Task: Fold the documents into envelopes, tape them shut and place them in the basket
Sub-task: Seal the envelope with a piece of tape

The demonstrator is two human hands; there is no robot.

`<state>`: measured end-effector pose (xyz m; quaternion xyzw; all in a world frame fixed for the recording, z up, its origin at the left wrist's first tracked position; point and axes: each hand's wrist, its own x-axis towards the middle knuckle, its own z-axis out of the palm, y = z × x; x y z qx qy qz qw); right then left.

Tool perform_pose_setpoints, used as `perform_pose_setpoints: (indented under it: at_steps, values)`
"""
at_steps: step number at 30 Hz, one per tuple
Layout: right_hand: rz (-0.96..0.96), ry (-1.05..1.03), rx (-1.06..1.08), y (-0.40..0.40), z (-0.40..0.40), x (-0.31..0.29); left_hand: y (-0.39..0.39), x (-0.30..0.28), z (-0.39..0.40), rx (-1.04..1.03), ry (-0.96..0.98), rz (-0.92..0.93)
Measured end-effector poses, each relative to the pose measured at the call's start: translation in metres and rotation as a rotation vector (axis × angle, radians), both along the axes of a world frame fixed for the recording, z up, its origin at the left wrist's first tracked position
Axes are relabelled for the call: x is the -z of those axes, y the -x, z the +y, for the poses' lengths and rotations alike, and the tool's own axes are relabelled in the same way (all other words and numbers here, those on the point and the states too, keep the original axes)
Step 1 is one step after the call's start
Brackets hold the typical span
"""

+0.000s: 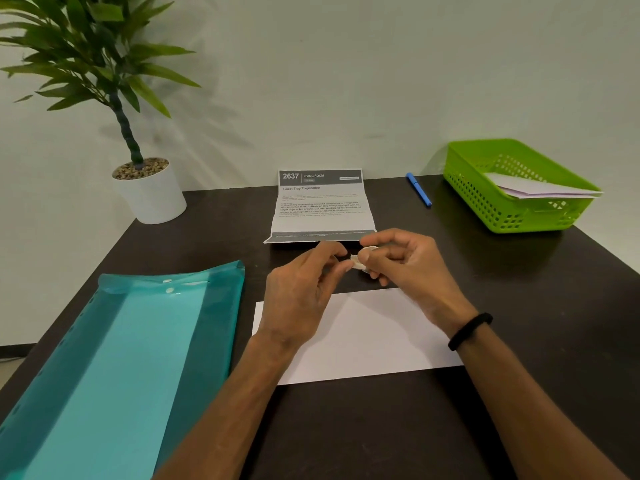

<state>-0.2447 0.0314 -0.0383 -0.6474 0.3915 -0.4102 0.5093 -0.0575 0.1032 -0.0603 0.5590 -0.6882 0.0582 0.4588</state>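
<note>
1. While both hands hover just above the desk (346,427), the right hand (401,268) has its grip curled round a small roll of tape (363,259), and the left hand (304,289) pinches the loose end of the tape between thumb and fingertip.
2. The white envelope (363,341) lies flat on the desk directly under the hands, partly covered by them; whether its flap is closed cannot be told.
3. A printed document (320,206), creased by folding, lies just beyond the hands, and the green basket (512,216) at the far right already holds folded white paper.
4. The tape looks light and limp, and likely to stick to itself, so it is best held taut by its very tip and at the roll.
5. The envelope is thin and will probably slide on the smooth dark surface; pressing it flat near the flap edge should steady it for taping.
</note>
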Motion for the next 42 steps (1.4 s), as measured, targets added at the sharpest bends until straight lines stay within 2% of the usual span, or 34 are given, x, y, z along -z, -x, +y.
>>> perform_pose_setpoints:
  at_steps: [6, 21, 27, 35, 42]
  values:
    - [-0.002, 0.003, 0.069, 0.000, -0.003, 0.001, -0.001, 0.001, -0.001, 0.004, -0.020, -0.018]
    - [-0.022, 0.027, 0.052, 0.005, -0.006, 0.002, 0.006, 0.010, -0.001, 0.127, -0.091, -0.162]
    - [-0.024, 0.044, 0.123, 0.034, -0.013, -0.006, 0.009, 0.008, 0.000, 0.138, -0.153, -0.192]
    - [0.172, 0.076, 0.129, 0.105, -0.016, 0.010, 0.016, 0.012, -0.001, 0.168, -0.337, -0.292]
    - [0.271, 0.081, 0.020, 0.105, -0.018, 0.014, 0.026, 0.006, 0.006, 0.242, -0.390, -0.309]
